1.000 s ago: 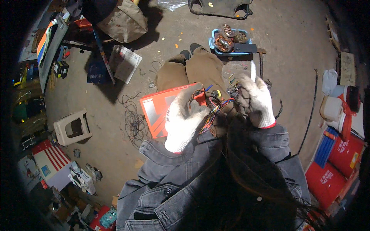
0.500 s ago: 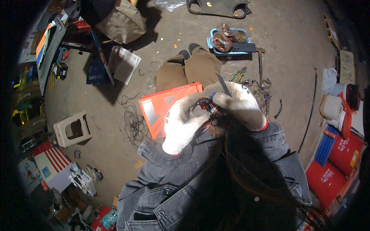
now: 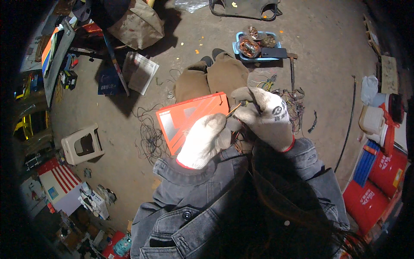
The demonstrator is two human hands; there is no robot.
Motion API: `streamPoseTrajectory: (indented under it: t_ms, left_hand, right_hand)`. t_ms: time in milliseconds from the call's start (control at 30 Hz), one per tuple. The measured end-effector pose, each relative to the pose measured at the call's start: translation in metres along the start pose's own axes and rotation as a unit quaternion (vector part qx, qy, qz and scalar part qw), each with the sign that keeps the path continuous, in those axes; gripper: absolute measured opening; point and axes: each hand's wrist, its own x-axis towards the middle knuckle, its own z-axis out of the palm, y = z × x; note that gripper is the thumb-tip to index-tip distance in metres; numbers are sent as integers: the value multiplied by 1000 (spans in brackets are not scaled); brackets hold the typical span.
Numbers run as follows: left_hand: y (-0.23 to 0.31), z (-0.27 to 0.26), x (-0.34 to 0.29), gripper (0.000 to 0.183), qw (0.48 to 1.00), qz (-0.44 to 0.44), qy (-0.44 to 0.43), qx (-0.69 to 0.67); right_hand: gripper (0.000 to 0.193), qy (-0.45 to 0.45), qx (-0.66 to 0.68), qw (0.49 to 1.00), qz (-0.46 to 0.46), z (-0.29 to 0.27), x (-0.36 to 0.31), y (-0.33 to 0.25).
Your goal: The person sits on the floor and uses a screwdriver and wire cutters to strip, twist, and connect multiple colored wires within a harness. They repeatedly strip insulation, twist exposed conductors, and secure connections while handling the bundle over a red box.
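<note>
Both my hands wear whitish work gloves with red cuffs and are close together over my lap. My left hand (image 3: 202, 142) is closed on a bundle of thin wires (image 3: 233, 109), whose orange and dark strands stick out past the fingers. Just to its right, my right hand (image 3: 269, 116) pinches at the same strands with thumb and fingers. Most of the bundle is hidden by the gloves. I cannot make out whether a dark blade is still in the right hand. A flat orange box (image 3: 172, 123) lies across my lap under the left hand.
Tangled dark wire (image 3: 152, 140) lies left of my legs, and coloured wire scraps (image 3: 293, 105) to the right. Ahead is a blue tray (image 3: 258, 58) with bagged bits and a dark flat object, beside a hammer (image 3: 292, 69). A beige stool (image 3: 83, 144) stands left, red boxes (image 3: 366, 203) right.
My right hand has turned and its fingers have moved left toward the wires. The dark pointed blade seen by it no longer shows clearly. My left hand has closed further over the bundle.
</note>
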Motion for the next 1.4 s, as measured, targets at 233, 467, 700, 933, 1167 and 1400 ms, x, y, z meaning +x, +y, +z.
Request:
streamPoseTrajectory:
  t_ms: [233, 467, 700, 933, 1167, 1400]
  left_hand:
    - [0, -2, 6, 30, 985, 49, 0, -163]
    - [6, 9, 2, 34, 957, 165, 208, 122]
    - [6, 7, 2, 31, 953, 144, 221, 147]
    - [4, 5, 1, 36, 971, 124, 192, 67]
    - [8, 4, 5, 30, 961, 128, 213, 123]
    - [40, -7, -14, 28, 939, 180, 221, 190]
  right_hand:
    - [26, -10, 156, 975, 161, -5, -7, -12]
    - [19, 35, 161, 968, 190, 12, -21, -7]
    - [23, 83, 404, 787, 459, 19, -20, -13]
    - [30, 78, 452, 741, 490, 20, -19, -8]
    - [29, 123, 503, 705, 484, 12, -27, 6]
    - [32, 99, 540, 693, 467, 15, -36, 21]
